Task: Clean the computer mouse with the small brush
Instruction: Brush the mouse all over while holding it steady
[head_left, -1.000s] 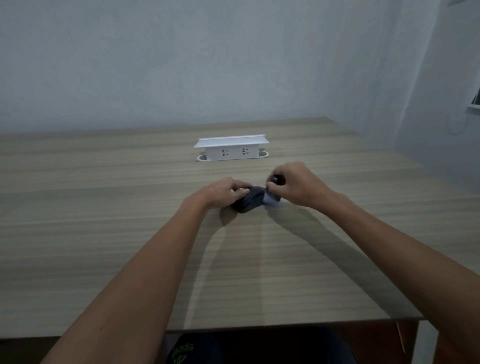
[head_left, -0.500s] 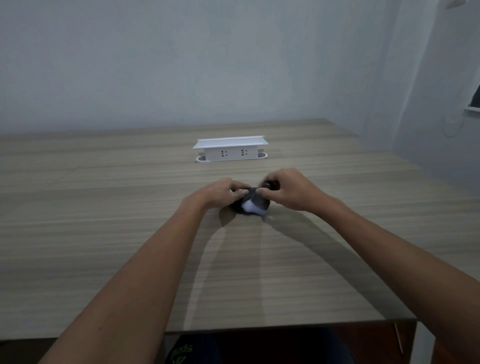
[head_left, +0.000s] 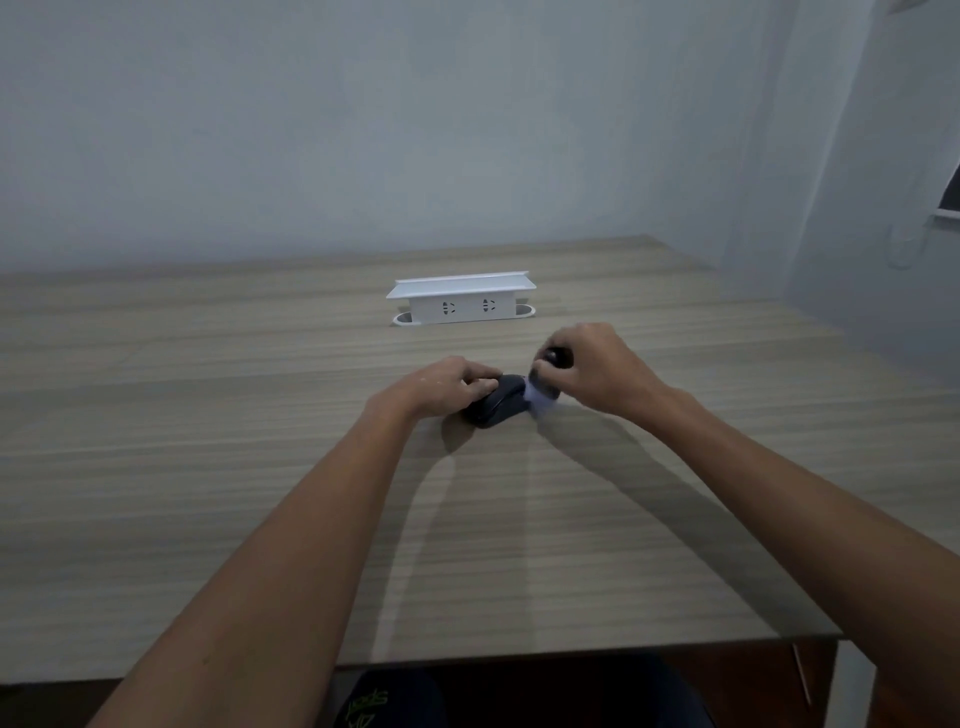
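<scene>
A dark computer mouse (head_left: 497, 409) lies on the wooden table (head_left: 208, 467) near its middle. My left hand (head_left: 444, 387) grips the mouse from the left side, fingers over its top. My right hand (head_left: 592, 366) is closed around the small brush (head_left: 543, 395), whose dark handle end shows above the fist and whose pale bristles touch the right end of the mouse. The bristles are blurred.
A white socket box (head_left: 461, 300) with a flat lid stands on the table behind the hands. The table's near edge runs across the bottom and its right edge is close to my right forearm. A pale wall rises behind.
My right hand swept the brush leftward over the mouse half a second ago and has now moved back to the mouse's right end. My left hand has stayed on the mouse.
</scene>
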